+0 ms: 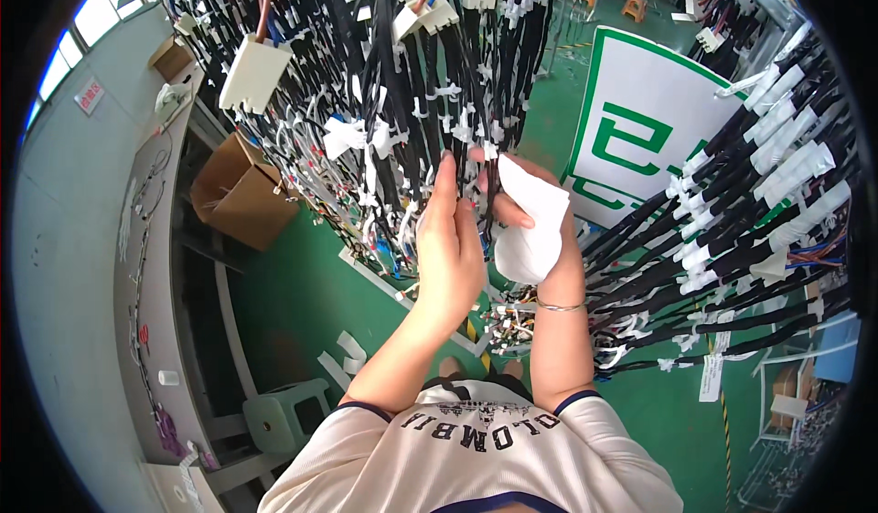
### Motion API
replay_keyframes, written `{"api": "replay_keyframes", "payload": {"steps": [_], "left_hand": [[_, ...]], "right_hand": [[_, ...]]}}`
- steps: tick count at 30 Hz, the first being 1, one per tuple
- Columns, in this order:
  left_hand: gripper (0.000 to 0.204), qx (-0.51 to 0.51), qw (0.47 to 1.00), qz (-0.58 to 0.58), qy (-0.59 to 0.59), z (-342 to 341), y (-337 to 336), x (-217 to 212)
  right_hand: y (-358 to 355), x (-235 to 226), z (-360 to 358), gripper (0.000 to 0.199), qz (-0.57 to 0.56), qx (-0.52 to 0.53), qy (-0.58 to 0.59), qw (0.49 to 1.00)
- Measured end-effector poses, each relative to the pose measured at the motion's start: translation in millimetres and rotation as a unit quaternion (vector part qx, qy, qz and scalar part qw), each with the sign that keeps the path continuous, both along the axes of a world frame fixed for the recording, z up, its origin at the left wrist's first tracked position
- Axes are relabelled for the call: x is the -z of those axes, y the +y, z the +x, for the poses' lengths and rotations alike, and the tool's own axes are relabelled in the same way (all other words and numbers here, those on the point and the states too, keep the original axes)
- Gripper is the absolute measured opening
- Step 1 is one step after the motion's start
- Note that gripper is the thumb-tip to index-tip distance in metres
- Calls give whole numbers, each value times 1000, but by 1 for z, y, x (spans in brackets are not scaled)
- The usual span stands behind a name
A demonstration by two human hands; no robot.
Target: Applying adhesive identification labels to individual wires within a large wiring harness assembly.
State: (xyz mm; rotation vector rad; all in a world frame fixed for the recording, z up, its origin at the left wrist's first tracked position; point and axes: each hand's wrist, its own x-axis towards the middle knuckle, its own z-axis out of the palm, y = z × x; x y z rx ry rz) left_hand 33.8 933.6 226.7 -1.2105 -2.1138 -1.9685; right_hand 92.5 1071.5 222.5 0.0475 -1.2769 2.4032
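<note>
While the left hand (450, 243) pinches a black cable (492, 204) hanging from the wire harness bundle (402, 101) at 12 o'clock, steadying it, the right hand (519, 204) grips a white paper slip (532, 225) beside it.

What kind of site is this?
Most likely a wire-harness assembly shop: hanging harness bundles with white connectors, green painted floor, a long workbench. Left hand fingers a cable; right hand holds white paper.
</note>
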Motion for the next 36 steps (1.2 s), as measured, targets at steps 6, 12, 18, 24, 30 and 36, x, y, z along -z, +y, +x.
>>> {"api": "replay_keyframes", "payload": {"steps": [6,12,18,24,30,36], "left_hand": [[60,-25,997,71,23,4,18,9],[44,-66,991,99,-65,-1,10,-6],[20,135,921,190,-313,-23,-14,-14],[35,341,841,139,-397,-44,-34,-32],[32,291,921,89,-245,31,-50,-80],[46,450,801,209,-336,60,-103,-143]], "right_hand": [[8,-10,5,51,-102,-166,56,979],[11,0,10,50,-106,-171,59,978],[-4,7,29,47,-130,-141,101,976],[-32,3,63,47,-108,-124,0,986],[-86,-23,110,55,241,133,-28,961],[-80,2,127,16,76,113,6,991]]}}
